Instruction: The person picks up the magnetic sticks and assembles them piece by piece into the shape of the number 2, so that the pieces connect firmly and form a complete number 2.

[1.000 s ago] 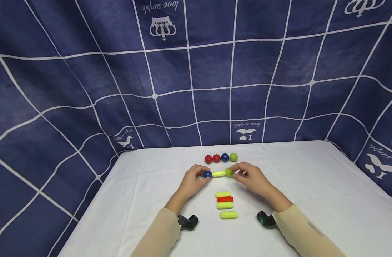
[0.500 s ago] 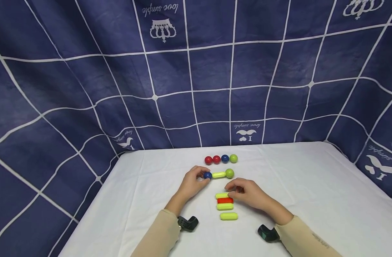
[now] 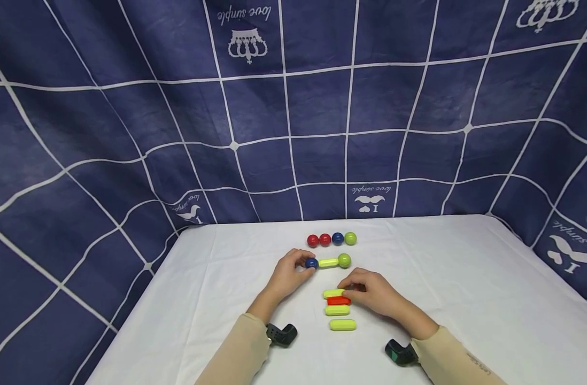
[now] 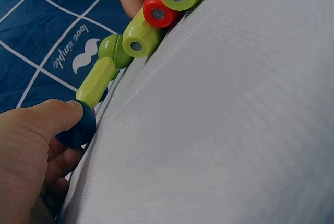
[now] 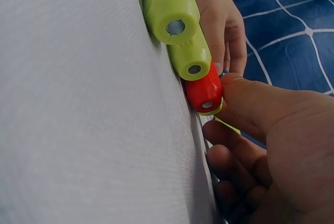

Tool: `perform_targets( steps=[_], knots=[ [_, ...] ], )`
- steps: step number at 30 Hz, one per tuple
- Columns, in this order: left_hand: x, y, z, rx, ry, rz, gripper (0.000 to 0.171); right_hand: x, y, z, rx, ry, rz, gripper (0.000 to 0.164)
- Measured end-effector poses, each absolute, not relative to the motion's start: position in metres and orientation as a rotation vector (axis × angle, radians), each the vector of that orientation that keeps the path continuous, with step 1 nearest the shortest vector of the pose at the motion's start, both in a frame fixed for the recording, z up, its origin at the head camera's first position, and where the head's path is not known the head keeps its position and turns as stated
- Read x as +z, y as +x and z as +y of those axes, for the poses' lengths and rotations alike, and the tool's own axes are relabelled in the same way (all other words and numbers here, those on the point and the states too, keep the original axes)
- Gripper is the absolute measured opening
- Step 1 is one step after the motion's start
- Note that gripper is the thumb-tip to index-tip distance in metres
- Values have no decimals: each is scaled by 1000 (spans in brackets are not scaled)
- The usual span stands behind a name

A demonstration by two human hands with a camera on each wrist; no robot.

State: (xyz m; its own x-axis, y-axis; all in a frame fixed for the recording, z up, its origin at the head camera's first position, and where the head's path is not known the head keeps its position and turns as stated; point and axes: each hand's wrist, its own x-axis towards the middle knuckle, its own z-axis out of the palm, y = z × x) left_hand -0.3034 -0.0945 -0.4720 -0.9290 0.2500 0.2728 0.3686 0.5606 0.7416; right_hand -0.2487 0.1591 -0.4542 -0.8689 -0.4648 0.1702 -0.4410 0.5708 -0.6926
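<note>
My left hand (image 3: 287, 275) pinches a blue ball (image 3: 311, 263) between thumb and fingers. That ball joins a yellow-green magnetic rod (image 3: 328, 263), whose other end meets a green ball (image 3: 344, 260). Nearer lies a stack of rods side by side: a yellow-green rod (image 3: 331, 293), a red rod (image 3: 338, 301) and another yellow-green rod (image 3: 337, 310). My right hand (image 3: 372, 291) has thumb and index finger at the right end of the farthest rod in this stack, pinching it. In the right wrist view the thumb sits close beside the red rod (image 5: 204, 91), which hides most of the pinched rod.
Behind the joined piece stand two red balls (image 3: 319, 240), a blue ball (image 3: 338, 238) and a green ball (image 3: 350, 238) in a row. A separate yellow-green rod (image 3: 342, 324) lies closest to me. White cloth (image 3: 433, 267) covers the table, and a blue checked curtain (image 3: 317, 155) hangs behind.
My right hand has left the green ball and come down toward me to the stacked rods. The red rod has shifted slightly right. My left hand stays on the blue ball.
</note>
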Motion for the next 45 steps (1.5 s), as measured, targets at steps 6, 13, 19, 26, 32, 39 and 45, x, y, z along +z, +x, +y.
perform_targets(
  steps=[6, 13, 19, 26, 32, 39, 45],
  knots=[
    [-470, -303, -92, -1292, -546, -2653, 30, -453, -250, 163, -1196, -785, 2784, 10],
    [-468, -305, -93, -1279, -532, -2656, 30, -453, -253, 163, -1184, -824, 2792, 10],
    [-467, -307, -95, -1267, -536, -2655, 30, -450, -255, 160, -1171, -790, 2806, 10],
    [-467, -306, -95, -1276, -529, -2660, 30, -455, -256, 160, -1192, -783, 2822, 13],
    [-469, -305, -94, -1277, -525, -2662, 30, -458, -255, 162, -1310, -733, 2816, 18],
    [-470, -302, -93, -1286, -512, -2678, 30, -459, -254, 166, -1415, -681, 2833, 21],
    [-470, -302, -94, -1282, -512, -2681, 30, -461, -259, 175, -1484, -636, 2932, 23]
  ],
)
